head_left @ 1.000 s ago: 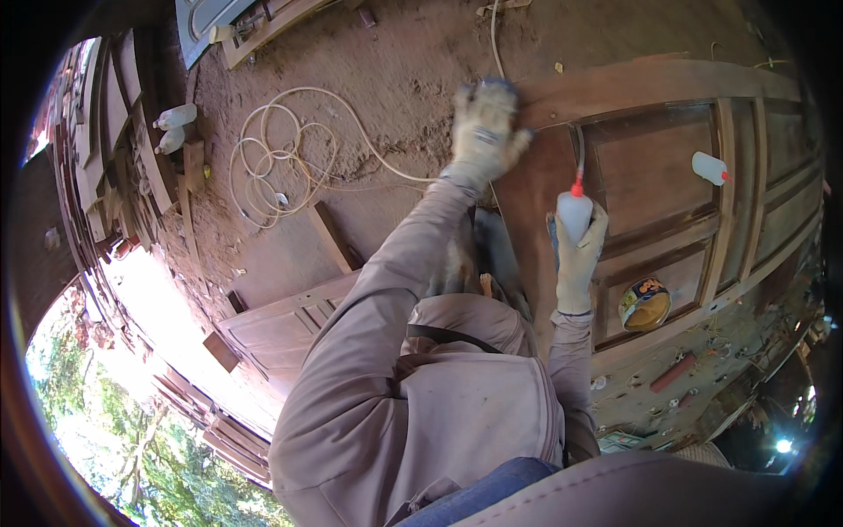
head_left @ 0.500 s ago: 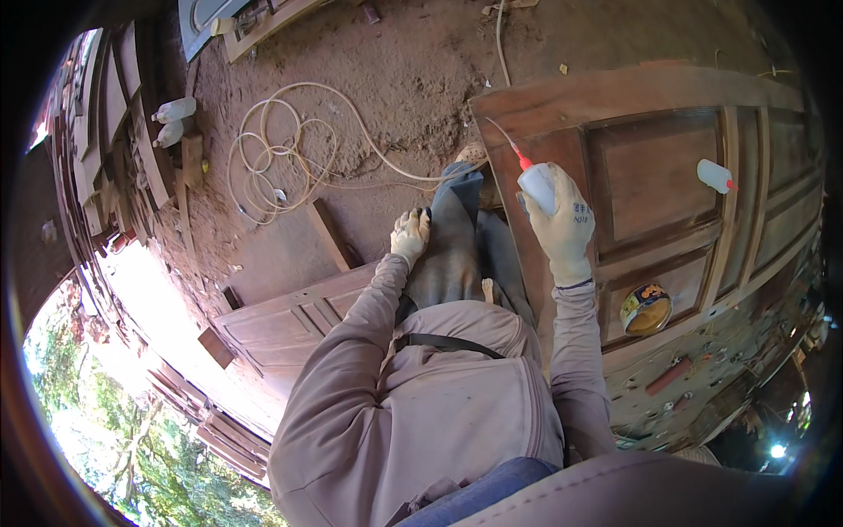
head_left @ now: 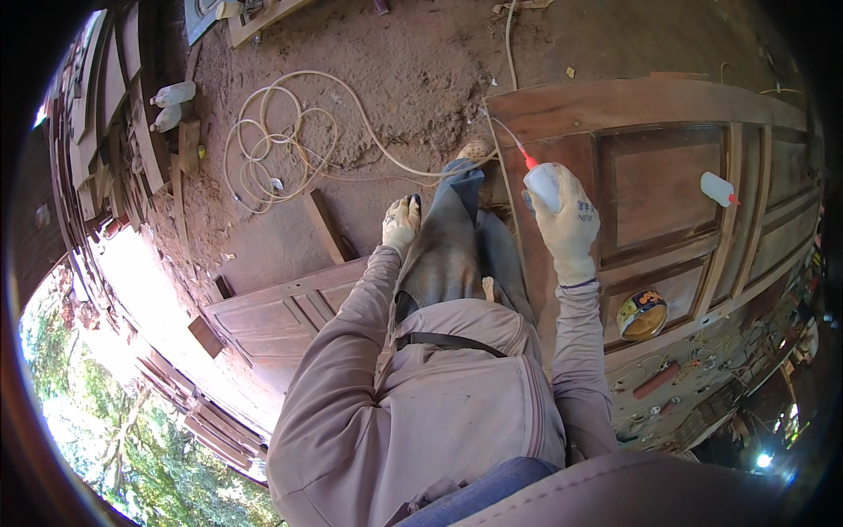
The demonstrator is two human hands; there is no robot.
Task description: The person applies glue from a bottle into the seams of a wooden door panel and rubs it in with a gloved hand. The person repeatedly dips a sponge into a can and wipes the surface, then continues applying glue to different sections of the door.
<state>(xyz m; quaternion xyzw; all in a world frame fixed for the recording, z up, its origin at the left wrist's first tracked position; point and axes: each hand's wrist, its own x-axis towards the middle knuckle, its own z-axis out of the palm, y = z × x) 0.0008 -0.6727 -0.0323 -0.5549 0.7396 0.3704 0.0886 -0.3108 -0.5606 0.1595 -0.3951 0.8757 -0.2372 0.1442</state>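
Wooden door (head_left: 667,176) shows no visible glue; right hand (head_left: 569,224) grips bottle (head_left: 543,183) over it, left hand (head_left: 401,224) rests empty on knee

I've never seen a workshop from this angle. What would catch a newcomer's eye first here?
Probably the right hand, gloved, gripping a white squeeze bottle with a red tip over the big wooden panelled door. The gloved left hand rests on the person's knee. Behind, a pale hose lies coiled on the dirt floor.

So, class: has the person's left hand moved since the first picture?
Yes. The left hand has come back from the wooden door's top corner toward the body, to the knee.
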